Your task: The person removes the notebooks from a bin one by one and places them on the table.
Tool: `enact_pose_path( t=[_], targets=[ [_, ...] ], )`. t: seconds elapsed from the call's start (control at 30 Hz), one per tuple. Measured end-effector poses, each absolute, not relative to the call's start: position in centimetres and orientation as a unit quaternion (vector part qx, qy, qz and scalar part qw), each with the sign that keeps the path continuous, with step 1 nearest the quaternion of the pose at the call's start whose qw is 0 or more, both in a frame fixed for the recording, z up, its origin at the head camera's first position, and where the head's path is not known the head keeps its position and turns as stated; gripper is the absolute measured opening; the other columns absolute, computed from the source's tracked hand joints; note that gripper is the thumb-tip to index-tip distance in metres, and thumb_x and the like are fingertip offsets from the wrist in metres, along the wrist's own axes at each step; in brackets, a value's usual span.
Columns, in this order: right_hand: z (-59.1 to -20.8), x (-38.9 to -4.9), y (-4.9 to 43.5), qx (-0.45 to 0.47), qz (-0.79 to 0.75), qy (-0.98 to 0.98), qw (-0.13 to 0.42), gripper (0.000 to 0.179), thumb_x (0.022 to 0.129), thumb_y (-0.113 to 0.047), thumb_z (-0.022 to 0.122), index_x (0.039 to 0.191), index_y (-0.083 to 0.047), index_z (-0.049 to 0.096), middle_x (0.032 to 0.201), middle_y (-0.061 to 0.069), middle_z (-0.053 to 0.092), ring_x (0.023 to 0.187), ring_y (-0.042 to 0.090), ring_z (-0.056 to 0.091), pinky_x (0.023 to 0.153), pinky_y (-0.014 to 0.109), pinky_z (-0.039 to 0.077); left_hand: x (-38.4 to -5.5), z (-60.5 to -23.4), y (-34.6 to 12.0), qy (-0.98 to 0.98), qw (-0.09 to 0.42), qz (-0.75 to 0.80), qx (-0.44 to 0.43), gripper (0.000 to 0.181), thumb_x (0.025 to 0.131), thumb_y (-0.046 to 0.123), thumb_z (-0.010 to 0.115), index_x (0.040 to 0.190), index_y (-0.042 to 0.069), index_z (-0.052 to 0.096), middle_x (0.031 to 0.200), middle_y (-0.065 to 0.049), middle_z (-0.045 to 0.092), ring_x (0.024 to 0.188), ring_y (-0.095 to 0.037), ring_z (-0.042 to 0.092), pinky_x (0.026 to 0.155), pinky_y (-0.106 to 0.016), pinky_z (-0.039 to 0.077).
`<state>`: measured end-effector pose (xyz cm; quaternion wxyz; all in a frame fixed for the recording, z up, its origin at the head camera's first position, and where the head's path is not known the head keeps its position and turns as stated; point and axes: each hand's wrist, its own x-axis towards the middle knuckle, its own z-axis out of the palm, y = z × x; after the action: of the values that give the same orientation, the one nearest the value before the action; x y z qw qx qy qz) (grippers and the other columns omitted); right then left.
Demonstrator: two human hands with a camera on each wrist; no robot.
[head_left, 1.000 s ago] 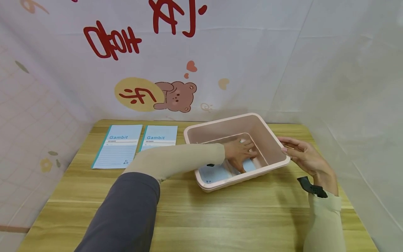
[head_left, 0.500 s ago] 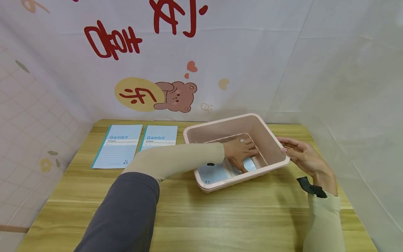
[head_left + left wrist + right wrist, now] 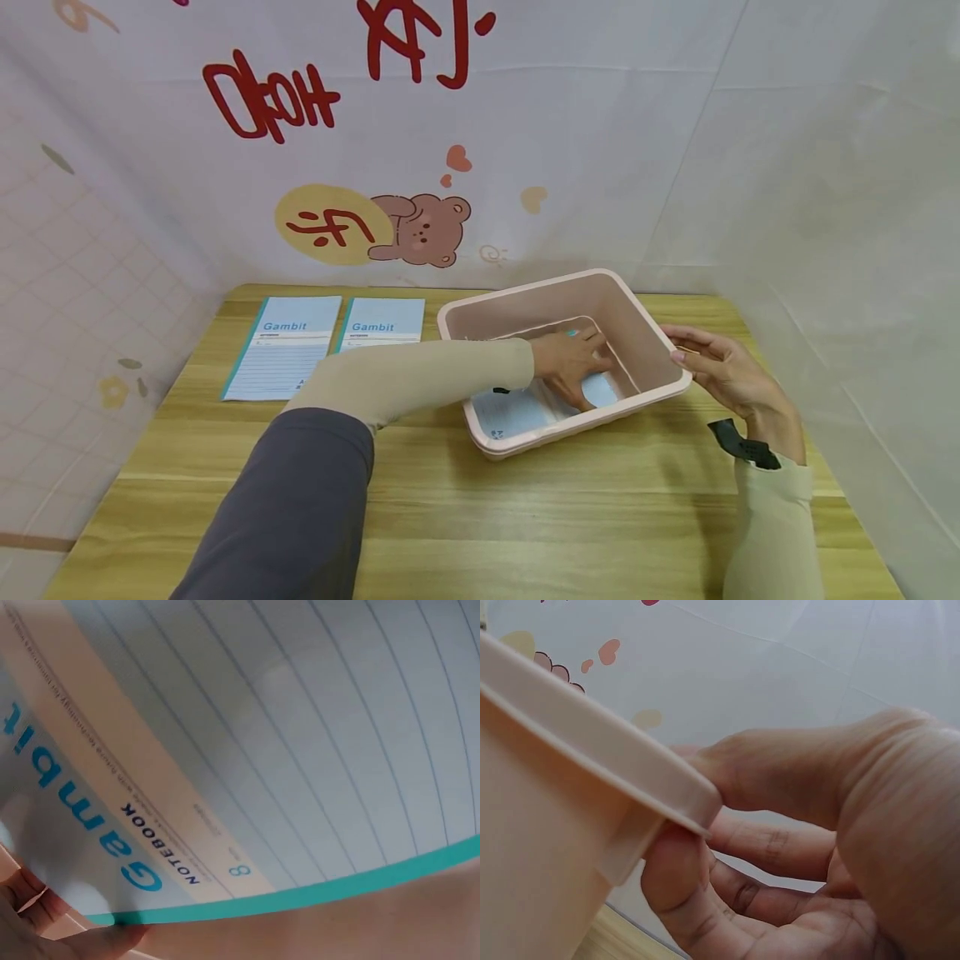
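Note:
A pink plastic bin (image 3: pixel 652 342) stands on the table, turned at a slant. My left hand (image 3: pixel 572 362) reaches down into it and grips the top end of a light blue notebook (image 3: pixel 510 412) on the bin floor. Close up in the left wrist view, the lined "Gambit" cover (image 3: pixel 262 735) bows slightly, with fingers (image 3: pixel 97 943) at the corner of its teal spine. My forearm hides part of the bin's left side. My right hand (image 3: pixel 723 371) pinches the bin's right rim (image 3: pixel 682 799) between thumb and fingers, from outside.
Two more light blue Gambit notebooks lie to the left of the bin: a larger one (image 3: pixel 281 358) and a smaller one (image 3: pixel 386 317), partly behind my left sleeve. White printed sheeting (image 3: pixel 600 125) rises at the back and sides of the wooden table (image 3: pixel 555 517).
My left fingers have drawn in slightly, and more of the notebook's cover and a bit of teal show beside them. The right hand and bin stay nearly in place.

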<state>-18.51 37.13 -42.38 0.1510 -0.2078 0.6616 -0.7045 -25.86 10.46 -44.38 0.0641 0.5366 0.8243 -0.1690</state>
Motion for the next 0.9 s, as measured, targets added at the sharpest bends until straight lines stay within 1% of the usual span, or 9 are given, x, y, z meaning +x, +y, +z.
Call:
enact_pose_path(
  t=[0.13, 0.27, 0.43, 0.57, 0.73, 0.9],
  targets=[
    [-42.4, -18.5, 37.1, -0.205, -0.704, 0.663, 0.152, 0.046, 0.105, 0.009, 0.041, 0.151, 0.007, 0.041, 0.140, 0.002, 0.061, 0.121, 0.011, 0.062, 0.094, 0.023, 0.056, -25.7, -44.4, 10.3, 0.840, 0.072, -0.152, 0.515, 0.099, 0.081, 0.089, 0.047, 0.155, 0.025, 0.034, 0.153, -0.004, 0.034, 0.142, -0.019, 0.030, 0.101, -0.031, 0.048],
    [-42.4, -18.6, 37.2, -0.206, -0.702, 0.664, 0.155, 0.046, 0.105, 0.009, 0.041, 0.152, 0.006, 0.040, 0.141, 0.001, 0.060, 0.123, 0.010, 0.061, 0.096, 0.022, 0.054, -25.4, -44.3, 10.1, 0.853, 0.079, -0.131, 0.499, 0.098, 0.079, 0.090, 0.048, 0.149, 0.023, 0.033, 0.150, -0.001, 0.035, 0.141, -0.016, 0.032, 0.097, -0.036, 0.051],
    [-42.5, -18.6, 37.1, -0.219, -0.707, 0.654, 0.156, 0.047, 0.105, 0.010, 0.039, 0.152, 0.008, 0.039, 0.142, 0.002, 0.059, 0.124, 0.010, 0.061, 0.096, 0.023, 0.055, -25.2, -44.2, 9.8, 0.859, 0.063, -0.122, 0.493, 0.098, 0.077, 0.091, 0.049, 0.144, 0.022, 0.035, 0.146, 0.000, 0.038, 0.140, -0.017, 0.033, 0.096, -0.043, 0.052],
    [-42.4, -18.5, 37.0, -0.222, -0.708, 0.652, 0.158, 0.047, 0.105, 0.011, 0.039, 0.152, 0.007, 0.039, 0.142, 0.001, 0.059, 0.124, 0.010, 0.061, 0.096, 0.023, 0.055, -25.2, -44.0, 9.7, 0.864, 0.046, -0.115, 0.487, 0.099, 0.074, 0.092, 0.051, 0.142, 0.022, 0.035, 0.144, 0.001, 0.041, 0.140, -0.018, 0.035, 0.096, -0.050, 0.049],
    [-42.4, -18.5, 37.1, -0.225, -0.704, 0.656, 0.157, 0.047, 0.105, 0.010, 0.039, 0.152, 0.008, 0.038, 0.142, 0.001, 0.059, 0.125, 0.010, 0.060, 0.096, 0.022, 0.055, -24.9, -43.5, 9.6, 0.871, 0.048, -0.107, 0.478, 0.094, 0.074, 0.092, 0.052, 0.136, 0.022, 0.036, 0.138, 0.003, 0.041, 0.138, -0.017, 0.035, 0.094, -0.051, 0.044],
    [-42.4, -18.6, 37.1, -0.225, -0.701, 0.658, 0.157, 0.046, 0.105, 0.010, 0.039, 0.151, 0.009, 0.038, 0.142, 0.002, 0.059, 0.124, 0.011, 0.061, 0.095, 0.023, 0.055, -24.8, -43.3, 9.6, 0.876, 0.048, -0.091, 0.471, 0.092, 0.073, 0.092, 0.054, 0.130, 0.022, 0.037, 0.128, 0.004, 0.041, 0.123, -0.015, 0.037, 0.093, -0.050, 0.042]
  ],
)
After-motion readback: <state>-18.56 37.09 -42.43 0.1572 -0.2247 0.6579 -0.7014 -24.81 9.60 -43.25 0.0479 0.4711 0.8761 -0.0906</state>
